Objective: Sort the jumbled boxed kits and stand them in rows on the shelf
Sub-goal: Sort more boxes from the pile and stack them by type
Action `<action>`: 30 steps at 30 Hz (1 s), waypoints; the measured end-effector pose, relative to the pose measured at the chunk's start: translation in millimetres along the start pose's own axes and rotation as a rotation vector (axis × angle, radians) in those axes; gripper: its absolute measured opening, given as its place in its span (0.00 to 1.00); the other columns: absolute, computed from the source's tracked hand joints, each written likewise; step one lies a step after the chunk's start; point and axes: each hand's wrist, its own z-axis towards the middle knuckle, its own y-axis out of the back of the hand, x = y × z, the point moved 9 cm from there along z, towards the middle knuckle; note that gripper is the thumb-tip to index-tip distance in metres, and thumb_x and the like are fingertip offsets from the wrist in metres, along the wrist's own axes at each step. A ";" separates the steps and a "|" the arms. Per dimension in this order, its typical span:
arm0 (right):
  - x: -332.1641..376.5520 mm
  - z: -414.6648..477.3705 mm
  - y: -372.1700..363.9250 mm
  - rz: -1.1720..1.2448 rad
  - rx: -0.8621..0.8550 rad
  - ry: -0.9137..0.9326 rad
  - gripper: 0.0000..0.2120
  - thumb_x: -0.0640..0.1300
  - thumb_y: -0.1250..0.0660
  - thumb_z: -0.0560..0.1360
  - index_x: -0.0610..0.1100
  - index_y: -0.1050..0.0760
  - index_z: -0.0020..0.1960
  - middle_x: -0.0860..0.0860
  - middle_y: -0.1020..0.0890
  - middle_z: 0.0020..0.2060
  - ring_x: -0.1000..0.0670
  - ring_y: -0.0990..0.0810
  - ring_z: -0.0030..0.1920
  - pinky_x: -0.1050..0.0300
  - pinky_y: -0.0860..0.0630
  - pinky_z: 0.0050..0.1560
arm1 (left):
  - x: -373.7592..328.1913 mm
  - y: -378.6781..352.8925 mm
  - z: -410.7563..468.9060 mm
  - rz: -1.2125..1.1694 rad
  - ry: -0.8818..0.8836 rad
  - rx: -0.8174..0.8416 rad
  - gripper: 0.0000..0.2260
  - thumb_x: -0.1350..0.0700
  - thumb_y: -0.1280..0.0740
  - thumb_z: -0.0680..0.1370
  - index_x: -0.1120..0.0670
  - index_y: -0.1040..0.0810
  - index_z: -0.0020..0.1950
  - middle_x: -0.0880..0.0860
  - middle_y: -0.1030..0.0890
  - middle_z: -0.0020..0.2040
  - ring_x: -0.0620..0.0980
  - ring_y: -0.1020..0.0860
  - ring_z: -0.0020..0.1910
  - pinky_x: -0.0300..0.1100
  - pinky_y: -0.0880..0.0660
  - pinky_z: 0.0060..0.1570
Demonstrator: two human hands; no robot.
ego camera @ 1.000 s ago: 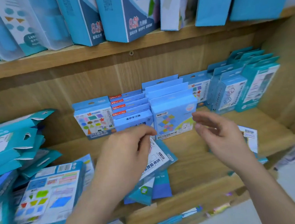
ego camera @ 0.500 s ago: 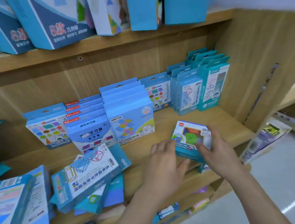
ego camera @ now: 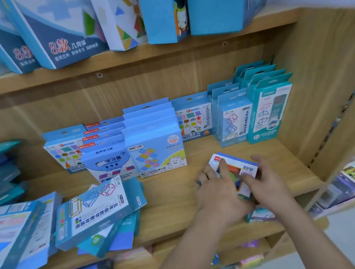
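While both hands are closing on it from either end, the small boxed kit (ego camera: 234,166) is tilting at the front right of the shelf (ego camera: 177,190), printed face up; whether it is touching the board I cannot tell. The left hand (ego camera: 218,193) is curling its fingers over the left end, and the right hand (ego camera: 266,182) is pinching the right end between thumb and fingers. Neither is holding anything else.

Being thin card, the box is probably weighing very little and staying stiff along its edges. Its broad faces are likely giving under a hard squeeze, so the short ends and corners are looking like the safest grip. The glossy print may be making it slightly slippery.

Just below the wrists another kit (ego camera: 260,215) is lying flat near the shelf lip. To the left, a jumbled pile (ego camera: 97,212) is sprawling at angles. Farther back, the sorted rows (ego camera: 154,149) are standing upright against the back panel. Overhead, larger boxes (ego camera: 66,32) are leaning on the upper shelf.
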 end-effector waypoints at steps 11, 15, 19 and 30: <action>12.0 20.7 1.4 0.426 -0.036 -0.043 0.30 0.51 0.26 0.67 0.53 0.32 0.66 0.48 0.21 0.54 0.46 0.22 0.53 0.48 0.28 0.58 | 39.9 35.5 -22.1 -0.361 0.045 -0.178 0.51 0.39 0.30 0.57 0.40 0.54 0.73 0.44 0.35 0.69 0.52 0.33 0.66 0.50 0.34 0.66; 28.6 22.1 -15.5 0.493 0.126 -0.036 0.21 0.48 0.27 0.70 0.49 0.28 0.61 0.45 0.18 0.50 0.51 0.25 0.37 0.57 0.30 0.40 | 48.4 46.0 -44.9 -0.311 -0.012 -0.278 0.52 0.38 0.31 0.56 0.38 0.57 0.73 0.44 0.41 0.74 0.50 0.39 0.71 0.51 0.39 0.69; 49.2 8.8 -35.2 0.583 0.328 -0.035 0.15 0.44 0.27 0.69 0.46 0.22 0.55 0.47 0.17 0.42 0.49 0.22 0.37 0.56 0.28 0.38 | 48.2 61.8 -62.2 -0.206 -0.030 -0.317 0.51 0.39 0.29 0.60 0.37 0.58 0.73 0.45 0.50 0.77 0.51 0.47 0.75 0.50 0.45 0.71; 68.1 3.1 -57.4 0.619 0.335 0.068 0.10 0.34 0.27 0.68 0.43 0.23 0.47 0.51 0.16 0.33 0.54 0.22 0.29 0.63 0.25 0.29 | 200.6 252.3 -83.5 -0.133 0.211 -0.919 0.13 0.61 0.39 0.75 0.52 0.20 0.56 0.50 0.19 0.52 0.53 0.23 0.50 0.46 0.27 0.50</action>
